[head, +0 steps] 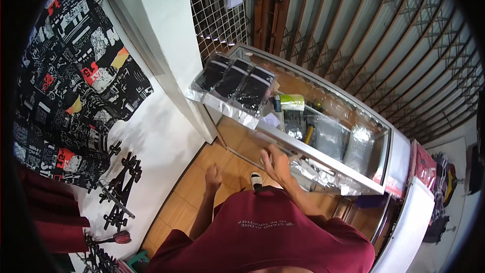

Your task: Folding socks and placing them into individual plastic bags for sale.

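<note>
My left hand hangs over the tiled floor, its fingers curled in, slightly blurred, with nothing visible in it. Beside the near side of a glass display case, my right hand has bent, partly spread fingers and no visible object; whether it touches the case is unclear. Black striped textiles in clear plastic packs lie on the left end of the case top. Through the glass show a green-and-black pack, a grey item in clear plastic and another clear-wrapped bundle.
A white pillar and wire grid stand at the case's left end. Behind it runs a folding metal gate. Patterned black cloth and black hangers are at left. Packed red garments lie at right.
</note>
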`<state>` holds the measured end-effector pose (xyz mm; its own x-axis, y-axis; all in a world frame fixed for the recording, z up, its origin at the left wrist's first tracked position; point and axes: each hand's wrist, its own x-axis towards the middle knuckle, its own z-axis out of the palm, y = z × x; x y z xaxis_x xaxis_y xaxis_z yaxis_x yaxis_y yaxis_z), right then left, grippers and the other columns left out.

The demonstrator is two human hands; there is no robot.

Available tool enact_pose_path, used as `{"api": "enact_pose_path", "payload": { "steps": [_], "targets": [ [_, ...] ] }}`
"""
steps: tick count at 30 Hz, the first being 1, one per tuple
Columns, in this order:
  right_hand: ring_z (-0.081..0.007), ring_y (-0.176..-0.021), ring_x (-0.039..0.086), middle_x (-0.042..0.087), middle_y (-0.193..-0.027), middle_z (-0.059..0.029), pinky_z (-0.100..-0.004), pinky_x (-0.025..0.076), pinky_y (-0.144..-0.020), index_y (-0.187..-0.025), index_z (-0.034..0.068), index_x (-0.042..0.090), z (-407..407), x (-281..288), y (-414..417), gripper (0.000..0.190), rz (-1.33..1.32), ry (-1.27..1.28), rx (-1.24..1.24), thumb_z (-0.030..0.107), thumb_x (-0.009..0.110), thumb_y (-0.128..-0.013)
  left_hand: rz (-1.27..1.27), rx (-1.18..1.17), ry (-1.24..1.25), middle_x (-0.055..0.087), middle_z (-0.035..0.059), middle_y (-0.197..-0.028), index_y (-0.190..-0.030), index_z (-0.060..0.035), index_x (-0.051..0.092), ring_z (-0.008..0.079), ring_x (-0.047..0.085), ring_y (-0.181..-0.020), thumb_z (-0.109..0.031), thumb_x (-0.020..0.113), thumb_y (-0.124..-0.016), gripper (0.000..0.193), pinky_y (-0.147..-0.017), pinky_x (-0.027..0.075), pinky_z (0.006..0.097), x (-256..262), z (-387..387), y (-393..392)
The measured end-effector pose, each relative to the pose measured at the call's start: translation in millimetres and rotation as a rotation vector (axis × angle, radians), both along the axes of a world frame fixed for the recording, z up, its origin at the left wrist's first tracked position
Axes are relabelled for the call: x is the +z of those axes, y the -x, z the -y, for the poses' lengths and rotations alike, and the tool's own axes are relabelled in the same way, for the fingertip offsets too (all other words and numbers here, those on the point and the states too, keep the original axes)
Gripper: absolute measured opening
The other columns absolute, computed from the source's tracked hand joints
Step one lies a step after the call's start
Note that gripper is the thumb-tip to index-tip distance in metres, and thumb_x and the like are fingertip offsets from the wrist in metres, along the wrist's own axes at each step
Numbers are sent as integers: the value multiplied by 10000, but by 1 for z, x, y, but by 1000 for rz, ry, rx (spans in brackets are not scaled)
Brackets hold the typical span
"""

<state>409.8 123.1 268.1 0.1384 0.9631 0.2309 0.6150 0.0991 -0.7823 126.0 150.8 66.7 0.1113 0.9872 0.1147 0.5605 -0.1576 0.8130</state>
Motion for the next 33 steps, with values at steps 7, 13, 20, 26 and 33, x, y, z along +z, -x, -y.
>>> {"api": "enact_pose_path", "payload": {
  "steps": [7, 13, 20, 26, 33],
  "targets": [
    [-258, -746, 698, 732, -847, -161, -368, 538, -673, -1066, -27, 674, 156, -214, -22, 360, -301, 475, -329, 305, 570, -973, -7, -486, 569, 709, 189, -914, -960, -73, 682, 344, 690, -848, -382, 481, -946, 369, -732, 515, 493, -187, 182, 169],
    [-292, -646, 646, 698, -867, -133, -435, 491, -543, -1119, 41, 641, 394, -345, -25, 347, -1125, 803, -1458, 326, 519, -963, 197, -548, 1008, 691, 162, -878, -922, -63, 655, 323, 661, -766, -315, 482, -951, 307, -673, 525, 474, -79, 187, 355],
    [-301, -712, 682, 715, -937, -160, -425, 480, -526, -1043, 1, 622, 463, -276, 34, 259, -1209, 967, -1388, 206, 517, -925, 237, -354, 1450, 669, 129, -836, -877, -53, 624, 299, 628, -670, -237, 482, -957, 246, -604, 538, 451, -177, 133, 147],
    [-235, -704, 694, 722, -871, -133, -394, 544, -592, -978, 2, 700, 479, -259, 20, 236, -1077, 516, -1533, 205, 626, -886, 32, -164, 1295, 589, 67, -708, -775, -79, 578, 225, 573, -555, -164, 494, -945, 207, -454, 435, 385, -151, 43, 7],
    [-150, -675, 653, 678, -771, -98, -302, 506, -604, -1023, -19, 686, 520, -131, -83, 198, -347, -14, -1530, 124, 644, -893, -209, -509, 1107, 466, -4, -570, -702, -125, 486, 94, 420, -420, -156, 499, -947, 247, -338, 237, 286, -90, 44, -158]
  ]
}}
